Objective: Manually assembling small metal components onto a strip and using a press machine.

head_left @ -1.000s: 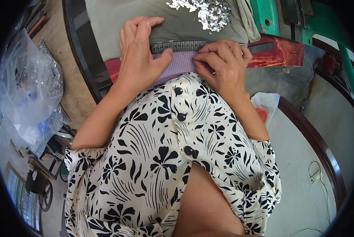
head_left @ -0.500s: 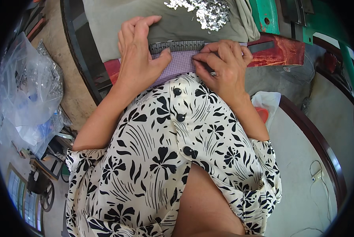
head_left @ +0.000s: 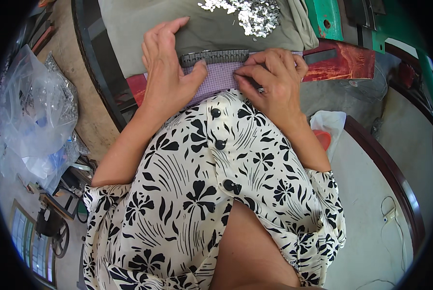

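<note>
A dark grey metal strip (head_left: 215, 57) with a row of narrow slots lies across the near edge of the work surface, over a purple checked cloth (head_left: 220, 76). My left hand (head_left: 167, 63) is at its left end, fingers stretched out and apart, with the thumb tip resting at the strip's near edge. By the right end, my right hand (head_left: 276, 77) has its thumb and forefinger pinched together over the checked cloth. Whatever is between those fingertips is hidden or too small to name. Beyond the strip, a pile of small shiny silver pieces (head_left: 257, 19) lies on a grey-green cloth (head_left: 149, 29).
Green machine parts (head_left: 325, 21) stand at the far right beside a red patterned board (head_left: 344, 63). On the left hangs or rests a clear plastic bag (head_left: 33, 111). A white bag with a red item (head_left: 325, 137) is by my right elbow.
Both hands keep nearly the same pose beside the strip. The whole view has shifted very slightly; nothing is visibly taken up or let go.
</note>
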The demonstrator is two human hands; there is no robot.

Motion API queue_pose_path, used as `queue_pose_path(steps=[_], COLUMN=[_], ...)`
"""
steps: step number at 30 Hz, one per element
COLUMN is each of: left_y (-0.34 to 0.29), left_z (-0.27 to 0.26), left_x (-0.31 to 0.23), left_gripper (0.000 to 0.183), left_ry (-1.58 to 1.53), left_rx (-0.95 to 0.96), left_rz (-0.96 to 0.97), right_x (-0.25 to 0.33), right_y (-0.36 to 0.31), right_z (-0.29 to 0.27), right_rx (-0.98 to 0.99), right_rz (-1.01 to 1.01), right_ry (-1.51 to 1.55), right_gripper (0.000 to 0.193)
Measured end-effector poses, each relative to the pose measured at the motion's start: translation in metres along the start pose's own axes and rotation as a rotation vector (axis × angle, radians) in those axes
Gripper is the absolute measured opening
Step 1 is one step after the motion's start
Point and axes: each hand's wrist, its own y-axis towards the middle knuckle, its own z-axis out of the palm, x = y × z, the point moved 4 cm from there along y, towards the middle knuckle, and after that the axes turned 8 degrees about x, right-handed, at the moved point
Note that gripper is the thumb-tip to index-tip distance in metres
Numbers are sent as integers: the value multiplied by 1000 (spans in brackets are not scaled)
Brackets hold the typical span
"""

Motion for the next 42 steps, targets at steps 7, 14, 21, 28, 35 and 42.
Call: queue_pose_path(steps=[7, 14, 21, 28, 35, 42], left_y=[-12, -8, -4, 1, 3, 0], left_z=[-19, -28, -27, -27, -26, -28], left_x=[17, 17, 14, 14, 16, 12], left_gripper=[62, 22, 12, 11, 12, 14], left_ry=[-210, -169, 1, 14, -26, 42], left_rx=[-94, -3, 50, 43, 57, 90], left_rz=[2, -25, 49, 74, 57, 90], right_x=[9, 16, 24, 26, -34, -28], right_y=[19, 39, 42, 45, 58, 65], right_z=[-9, 3, 5, -3, -23, -12], right_rx=[-108, -60, -49, -6, -98, -113], right_rz=[-41, -130, -177, -162, 4, 1], right_ry=[83, 1, -154, -198, -57, -181], right_gripper=[15, 15, 16, 14, 10, 13])
